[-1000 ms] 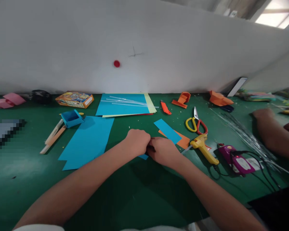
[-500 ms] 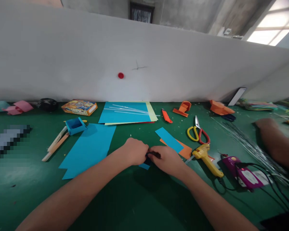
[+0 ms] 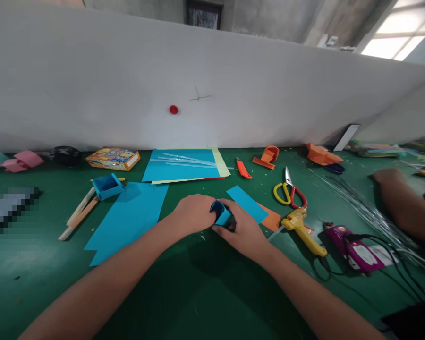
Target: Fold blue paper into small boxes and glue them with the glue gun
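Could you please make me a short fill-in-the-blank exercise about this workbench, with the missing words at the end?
1. The left hand and the right hand are at a bent paper piece coloured ____.
2. The scissors have one red handle loop and one ____ loop.
3. As the wearer sees it, the glue gun lies to the ____ of both hands.
4. The small round spot on the white wall is coloured ____.

Missing words: blue; yellow; right; red.

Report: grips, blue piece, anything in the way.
Right grip holds folded blue piece; left grip at its left edge, fingertips hidden. Nothing visible blocking; glue gun nearby, to the right.
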A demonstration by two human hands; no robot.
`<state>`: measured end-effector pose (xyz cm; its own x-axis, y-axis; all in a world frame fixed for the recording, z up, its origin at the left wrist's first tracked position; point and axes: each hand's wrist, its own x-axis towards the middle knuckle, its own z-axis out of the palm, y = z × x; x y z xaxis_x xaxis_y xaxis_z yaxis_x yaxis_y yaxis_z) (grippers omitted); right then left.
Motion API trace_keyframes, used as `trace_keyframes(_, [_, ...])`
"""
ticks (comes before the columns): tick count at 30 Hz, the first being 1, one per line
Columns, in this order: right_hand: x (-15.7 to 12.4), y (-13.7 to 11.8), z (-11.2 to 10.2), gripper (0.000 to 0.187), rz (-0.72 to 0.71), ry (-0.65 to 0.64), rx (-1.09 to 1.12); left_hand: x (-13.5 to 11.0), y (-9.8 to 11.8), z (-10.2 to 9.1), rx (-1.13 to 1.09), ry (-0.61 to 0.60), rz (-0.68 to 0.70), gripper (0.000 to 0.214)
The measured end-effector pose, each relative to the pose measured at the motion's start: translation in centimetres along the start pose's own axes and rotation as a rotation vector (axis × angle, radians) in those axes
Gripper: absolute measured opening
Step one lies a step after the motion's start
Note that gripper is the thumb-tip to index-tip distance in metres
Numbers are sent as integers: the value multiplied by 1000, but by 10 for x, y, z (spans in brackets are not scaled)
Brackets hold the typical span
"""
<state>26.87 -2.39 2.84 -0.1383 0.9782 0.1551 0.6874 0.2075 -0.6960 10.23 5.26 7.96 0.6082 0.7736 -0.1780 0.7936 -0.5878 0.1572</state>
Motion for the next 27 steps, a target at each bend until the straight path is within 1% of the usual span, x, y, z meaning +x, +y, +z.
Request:
trace_keyframes(2, [2, 1, 2, 56, 6, 30, 36, -3, -1, -1, -71, 24, -20, 28])
trace_keyframes(4, [3, 2, -1, 53, -24, 40, 80, -9, -4, -3, -212, 46, -13, 32])
trace_keyframes(7, [1, 4, -6, 53, -87, 18, 177, -25, -11, -3, -477, 51, 80, 44])
trace_keyframes(9, [0, 4, -9, 51, -126, -22, 268, -37, -17, 0, -548, 66, 162, 58])
trace_keyframes(10, [-1, 4, -10, 49, -142, -54, 316, -44, -20, 2, -552, 81, 202, 63])
trace_keyframes(11, [-1, 3, -10, 48, -160, -90, 360, -49, -22, 4, -546, 113, 241, 64])
trace_keyframes(14, [-3, 0, -12, 42, -200, -195, 448, -60, -25, 9, -530, 187, 293, 55])
trace_keyframes(17, [-5, -2, -13, 37, -232, -251, 460, -64, -26, 10, -527, 217, 312, 50])
trace_keyframes(20, [-6, -2, -15, 49, -255, -269, 445, -64, -26, 8, -518, 225, 334, 48])
trace_keyframes(24, [-8, 2, -19, 77, -258, -268, 401, -64, -28, 10, -468, 293, 348, 47])
trace_keyframes(26, [-9, 2, -20, 81, -242, -274, 417, -64, -29, 12, -406, 337, 351, 44])
trace_keyframes(27, [-10, 2, -21, 78, -227, -272, 434, -64, -30, 14, -369, 359, 351, 44])
